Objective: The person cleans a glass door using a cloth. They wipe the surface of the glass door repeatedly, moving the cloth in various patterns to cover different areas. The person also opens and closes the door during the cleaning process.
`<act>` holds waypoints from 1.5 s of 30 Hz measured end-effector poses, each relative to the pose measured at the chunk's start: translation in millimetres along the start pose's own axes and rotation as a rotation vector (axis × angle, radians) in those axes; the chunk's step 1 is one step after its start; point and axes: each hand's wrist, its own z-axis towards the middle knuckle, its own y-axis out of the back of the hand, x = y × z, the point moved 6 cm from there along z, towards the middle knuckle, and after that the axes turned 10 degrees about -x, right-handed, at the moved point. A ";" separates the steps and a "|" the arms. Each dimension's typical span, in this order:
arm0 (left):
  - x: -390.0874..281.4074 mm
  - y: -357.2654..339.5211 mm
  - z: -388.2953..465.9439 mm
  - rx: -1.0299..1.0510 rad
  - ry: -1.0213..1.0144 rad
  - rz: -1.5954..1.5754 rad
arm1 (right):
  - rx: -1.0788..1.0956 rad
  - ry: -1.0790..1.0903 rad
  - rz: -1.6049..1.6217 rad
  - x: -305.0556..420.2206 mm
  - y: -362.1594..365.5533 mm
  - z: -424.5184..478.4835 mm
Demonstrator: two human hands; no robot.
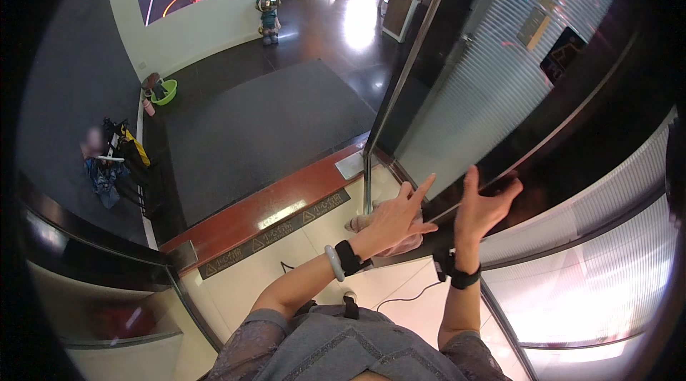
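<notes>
My left hand [394,217] is spread with its index finger extended, near the lower part of a glass door [482,75] at the right. A black strap and a pale bangle circle that wrist. To its right, my right hand [479,204] has thumb and fingers apart, in front of the door's dark edge, with a black strapped device on the wrist. Neither hand visibly holds anything; whether the fingertips touch the door cannot be told. Partly hidden behind my left hand is a pinkish, translucent bundle [404,244] low by the door.
A red-brown threshold step [268,209] carries a warning strip [278,231]. Beyond lies a grey floor mat [268,134]. A green basin [166,92], a pink bottle [148,107] and an astronaut-like figure [268,16] stand by the walls. A cable [410,298] runs below my hands.
</notes>
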 end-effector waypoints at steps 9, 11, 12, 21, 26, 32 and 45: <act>61.9 84.7 -3.2 -0.128 0.111 0.134 | 0.045 0.777 0.196 102.7 23.6 -68.7; 70.6 100.1 -4.3 -0.140 0.134 0.127 | -0.220 0.584 0.148 87.7 36.9 -52.8; 70.7 112.1 -5.0 -0.226 0.084 0.151 | -0.192 0.414 0.222 83.6 28.1 -40.0; 111.5 171.3 -13.4 -0.309 0.162 0.303 | 0.171 0.022 0.447 73.1 -23.3 -3.4; 127.0 189.4 -9.7 -0.360 0.143 0.295 | 0.914 -0.330 1.080 56.0 -89.9 -29.5; 118.1 206.4 -16.2 -0.553 0.039 0.428 | 0.863 -0.321 1.079 77.2 -87.1 -35.2; 139.4 251.5 -125.4 -0.981 0.488 0.377 | 0.895 -0.345 1.101 125.6 -128.6 -61.7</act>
